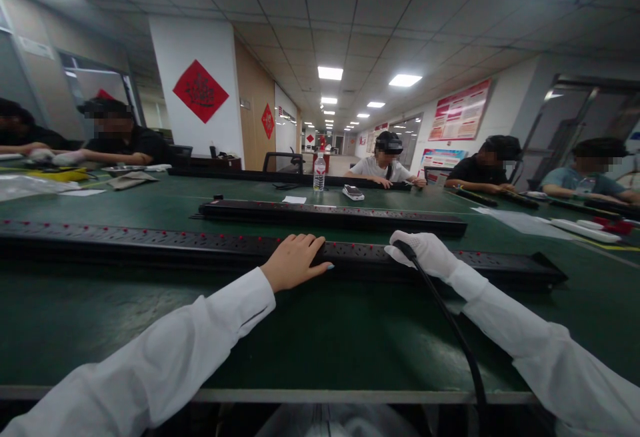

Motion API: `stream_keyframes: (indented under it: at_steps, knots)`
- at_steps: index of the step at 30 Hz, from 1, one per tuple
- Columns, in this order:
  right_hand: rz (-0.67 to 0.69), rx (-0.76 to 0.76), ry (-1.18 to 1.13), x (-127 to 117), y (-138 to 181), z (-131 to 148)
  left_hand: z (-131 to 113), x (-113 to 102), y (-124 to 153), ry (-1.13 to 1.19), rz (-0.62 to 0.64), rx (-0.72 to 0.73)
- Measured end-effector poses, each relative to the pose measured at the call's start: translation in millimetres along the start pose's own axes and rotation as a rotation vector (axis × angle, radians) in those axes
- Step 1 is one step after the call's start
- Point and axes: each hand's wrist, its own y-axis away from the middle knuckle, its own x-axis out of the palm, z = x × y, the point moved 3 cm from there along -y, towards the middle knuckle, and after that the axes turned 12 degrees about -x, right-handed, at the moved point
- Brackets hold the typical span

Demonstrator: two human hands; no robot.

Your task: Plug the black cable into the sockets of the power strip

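A long black power strip (150,242) with a row of sockets and small red lights or caps lies across the green table before me. My left hand (295,264), bare, rests on its middle with the fingers stretched out and the thumb apart. In a white glove, my right hand (425,254) is closed around a black plug (405,249) at the strip's top, right of the left hand. From the plug a black cable (453,324) runs down over the table's front edge. The plug's pins are hidden, so I cannot tell whether it sits in a socket.
Behind lies a shorter black power strip (330,216). Farther back stand a water bottle (319,174) and a phone (353,192) on the green table (350,350). Several people sit around it, one person (383,167) opposite me. A clear plastic sheet (520,222) lies at right.
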Motion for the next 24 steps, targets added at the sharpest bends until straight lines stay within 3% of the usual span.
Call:
stream_keyframes:
  at_steps: [24]
  knots:
    - [0.018, -0.003, 0.023, 0.1, 0.9, -0.1, 0.6, 1.9, -0.3, 0.007, 0.009, 0.005]
